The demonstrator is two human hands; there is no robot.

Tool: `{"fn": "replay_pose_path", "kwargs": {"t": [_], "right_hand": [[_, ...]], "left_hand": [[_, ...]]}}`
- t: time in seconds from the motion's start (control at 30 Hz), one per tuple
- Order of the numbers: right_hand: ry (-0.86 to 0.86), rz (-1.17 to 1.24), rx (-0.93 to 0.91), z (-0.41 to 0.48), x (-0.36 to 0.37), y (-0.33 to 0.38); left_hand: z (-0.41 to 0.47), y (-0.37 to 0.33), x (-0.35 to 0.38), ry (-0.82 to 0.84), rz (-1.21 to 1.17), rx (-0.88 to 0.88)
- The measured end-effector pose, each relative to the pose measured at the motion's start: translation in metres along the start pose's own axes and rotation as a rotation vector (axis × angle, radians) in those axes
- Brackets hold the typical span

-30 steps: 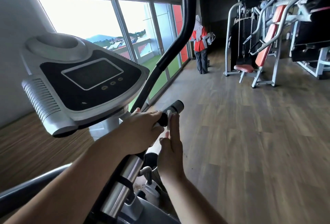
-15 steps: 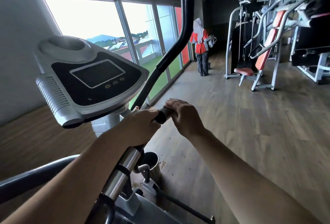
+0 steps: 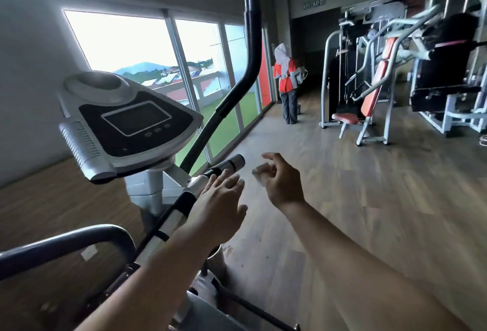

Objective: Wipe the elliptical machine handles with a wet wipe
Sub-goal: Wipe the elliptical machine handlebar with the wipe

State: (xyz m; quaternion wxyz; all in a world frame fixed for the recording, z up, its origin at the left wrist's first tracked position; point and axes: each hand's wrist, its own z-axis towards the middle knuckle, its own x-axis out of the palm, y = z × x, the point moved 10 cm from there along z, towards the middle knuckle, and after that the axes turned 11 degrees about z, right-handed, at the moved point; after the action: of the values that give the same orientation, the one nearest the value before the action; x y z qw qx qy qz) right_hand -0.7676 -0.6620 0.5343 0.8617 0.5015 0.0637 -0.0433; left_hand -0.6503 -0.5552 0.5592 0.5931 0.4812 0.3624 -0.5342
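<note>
Left hand (image 3: 218, 206) spreads wide, fingers straight, right beside the handle grip (image 3: 232, 163). Right hand (image 3: 284, 183), just to its right, pinches the wet wipe (image 3: 259, 172), clear of the grip.

My left hand (image 3: 218, 206) lies flat, palm down, fingers straight and slightly spread; fingertips reach the handle (image 3: 232, 163) just short of its end; contact not resolvable through the blur; left forearm runs in from the lower left, alongside the handle; my right hand (image 3: 284, 183) sits just right of the handle's end, clear of it; fingers loosely curled, index raised; a small wet wipe (image 3: 259, 173) pinched at the fingertips; right forearm enters from the lower right.
</note>
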Motion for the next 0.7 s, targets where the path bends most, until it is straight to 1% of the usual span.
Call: {"fn": "replay_pose_path", "kwargs": {"t": [0.07, 0.17, 0.27, 0.33, 0.5, 0.7], "right_hand": [[-0.005, -0.016, 0.04, -0.024, -0.028, -0.008], [-0.065, -0.057, 0.144, -0.069, -0.078, -0.028], [-0.139, -0.12, 0.288, -0.131, -0.135, -0.051], [-0.201, -0.15, 0.352, -0.181, -0.176, -0.059], [-0.448, -0.184, 0.461, -0.312, -0.291, -0.065], [-0.786, -0.258, 0.508, -0.462, -0.448, -0.031]], "left_hand": [[-0.008, -0.018, 0.02, 0.064, -0.072, 0.029], [-0.022, -0.054, 0.052, 0.118, -0.104, 0.122], [-0.041, -0.108, 0.085, 0.161, -0.172, 0.254], [-0.06, -0.155, 0.101, 0.183, -0.225, 0.364], [-0.119, -0.286, 0.1, 0.213, -0.333, 0.615], [-0.195, -0.459, 0.065, 0.258, -0.442, 0.85]]}}
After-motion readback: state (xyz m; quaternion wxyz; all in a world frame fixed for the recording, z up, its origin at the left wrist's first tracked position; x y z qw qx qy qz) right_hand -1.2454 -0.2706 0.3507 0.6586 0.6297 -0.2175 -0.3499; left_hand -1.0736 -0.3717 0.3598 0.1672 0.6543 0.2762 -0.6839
